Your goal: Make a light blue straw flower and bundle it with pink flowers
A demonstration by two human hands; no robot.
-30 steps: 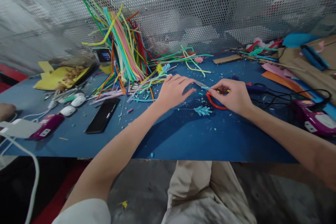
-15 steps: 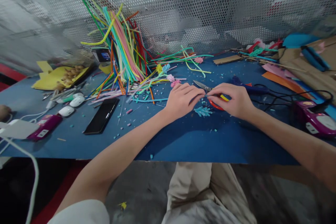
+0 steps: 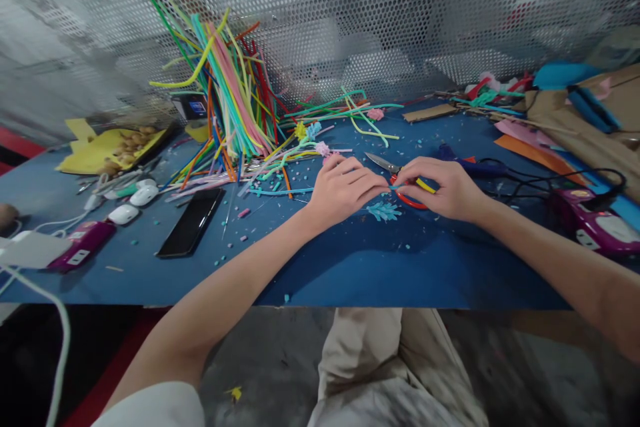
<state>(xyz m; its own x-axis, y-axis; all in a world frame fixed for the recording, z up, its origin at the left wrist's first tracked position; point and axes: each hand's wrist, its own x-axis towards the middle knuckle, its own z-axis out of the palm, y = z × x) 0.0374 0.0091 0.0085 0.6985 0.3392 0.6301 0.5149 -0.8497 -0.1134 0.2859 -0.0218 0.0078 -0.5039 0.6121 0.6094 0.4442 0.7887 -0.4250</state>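
Note:
My left hand [image 3: 345, 187] and my right hand [image 3: 440, 187] meet fingertip to fingertip above the blue table [image 3: 380, 273]. Pinched between them is a short piece of blue pipe cleaner [image 3: 394, 187], mostly covered by my fingers. Scissors [image 3: 384, 164] with red and yellow handles lie behind and partly under my right hand. A light blue fuzzy leaf-like piece [image 3: 384, 211] rests on the table just below the fingertips. Beyond my left hand are small fuzzy flower shapes in pink [image 3: 323, 148], blue [image 3: 314, 129] and yellow [image 3: 301, 130].
A tall bundle of coloured pipe cleaners [image 3: 230, 93] stands at the back left. A black phone [image 3: 191, 223] lies left of my forearm, with white earbuds [image 3: 123, 215] and a purple power strip [image 3: 83, 245] beyond. Cables lead to another purple power strip [image 3: 593, 220] at right.
The fingertips have drawn slightly apart, and more of the blue pipe cleaner shows between them. The view has shifted a little; the table items stay put.

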